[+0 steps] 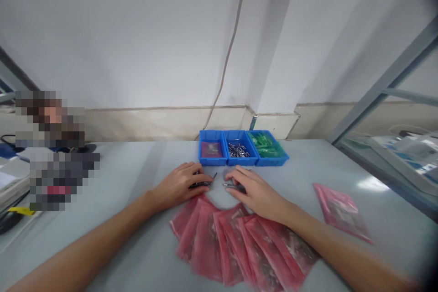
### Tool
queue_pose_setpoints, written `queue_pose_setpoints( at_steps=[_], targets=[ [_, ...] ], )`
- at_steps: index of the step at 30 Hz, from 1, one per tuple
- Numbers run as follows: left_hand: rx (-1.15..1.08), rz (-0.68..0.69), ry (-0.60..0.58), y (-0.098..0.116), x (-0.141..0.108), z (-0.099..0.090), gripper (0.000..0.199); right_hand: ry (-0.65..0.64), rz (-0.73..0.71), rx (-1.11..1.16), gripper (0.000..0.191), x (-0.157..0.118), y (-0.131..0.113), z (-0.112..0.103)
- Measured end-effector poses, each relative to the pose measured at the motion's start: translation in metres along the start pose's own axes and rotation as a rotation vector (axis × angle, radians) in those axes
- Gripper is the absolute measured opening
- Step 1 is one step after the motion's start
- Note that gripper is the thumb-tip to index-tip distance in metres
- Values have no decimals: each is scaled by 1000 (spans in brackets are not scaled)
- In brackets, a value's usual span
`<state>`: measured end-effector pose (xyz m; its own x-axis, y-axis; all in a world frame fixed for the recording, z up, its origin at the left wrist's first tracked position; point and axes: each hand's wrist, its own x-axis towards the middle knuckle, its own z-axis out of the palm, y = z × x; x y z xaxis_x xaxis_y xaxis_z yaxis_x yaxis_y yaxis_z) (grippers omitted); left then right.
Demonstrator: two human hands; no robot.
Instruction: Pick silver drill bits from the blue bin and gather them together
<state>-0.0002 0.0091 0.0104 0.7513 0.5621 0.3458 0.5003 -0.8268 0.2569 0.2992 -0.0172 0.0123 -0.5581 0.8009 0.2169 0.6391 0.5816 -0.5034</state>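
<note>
A pale grey surface [137, 155] runs out to a plain white wall, and the work sits at its middle. There the left hand [179, 185] lies palm down with its fingers curled over a small bunch of thin dark metal pins [201, 184], while the right hand [255, 191] presses its fingertips on another such pin [231, 185] just beside; whether either hand truly pinches the pins or only pins them flat, I cannot tell. Directly nearer, partly under both wrists, a fan of translucent pink plastic bags [236, 246] overlaps on the surface. Just beyond the hands stand three blue plastic trays in a row: the left tray [212, 150] with a pink bag inside, the middle tray [239, 150] with loose metal pins, the right tray [270, 148] with green pieces. A single pink bag [340, 212] lies apart to the right. Handling such fine pins well probably calls for gathering them parallel, tips aligned, and gripping lightly so none roll away.
</note>
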Motion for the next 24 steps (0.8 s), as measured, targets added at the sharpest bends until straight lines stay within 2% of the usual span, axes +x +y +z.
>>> queue_pose_setpoints(
  at_steps=[7,15,24],
  targets=[
    [-7,-24,-9,1,0,0,27,18,-10,-23,2,2,-5,-3],
    [-13,-31,-39,0,0,-1,27,1,-32,-20,10,1,-5,-4],
    [-30,-80,3,0,-2,2,20,28,-45,-16,15,0,-6,-5]
  ],
)
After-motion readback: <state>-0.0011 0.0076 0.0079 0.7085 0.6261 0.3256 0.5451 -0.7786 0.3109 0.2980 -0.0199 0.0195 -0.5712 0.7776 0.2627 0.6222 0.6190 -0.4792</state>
